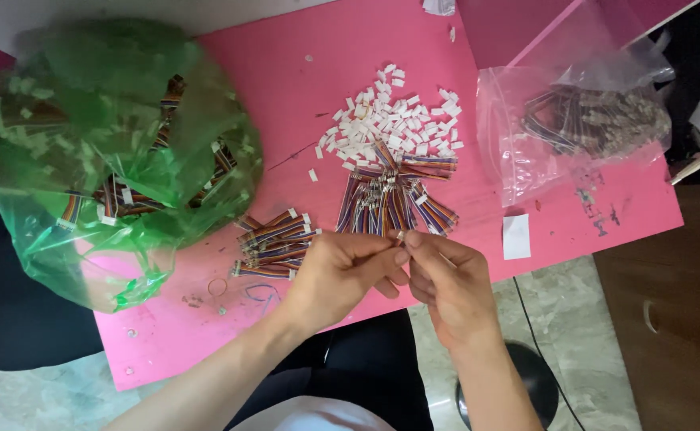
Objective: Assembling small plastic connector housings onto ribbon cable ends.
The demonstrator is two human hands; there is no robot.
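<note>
**Hands joined on one small part at the table's near edge**

The left hand (340, 271) and right hand (446, 279) met fingertip to fingertip over the near edge of the pink table (326, 120). Between thumb and forefinger of both sat a small pale connector (400, 235), apparently with a short wire end; the detail was too small to confirm. Both sets of fingers were pinched together on it, the rest curled under. The piece was held clear of the tabletop, close to the body and directly under the camera, which suited fine two-handed work.

Stock lay within short reach. Loose wires (390, 203), multicoloured, fanned out just beyond the fingertips, their ends pointing toward the hands. Behind them and touching them was a heap of white housings (394, 120), so both kinds of part sat along one line of reach. A separate stack of wires (274, 247), laid parallel with white ends fitted, rested beside the left hand, apart from the loose pile.

A green bag (118, 152) holding more wire bundles lay at the left, partly overhanging the table edge. A clear bag (581, 128) with similar contents lay at the right, well apart from the hands. A white slip (516, 236) lay flat near the right hand, and a small ring (217, 287) near the stack.
</note>
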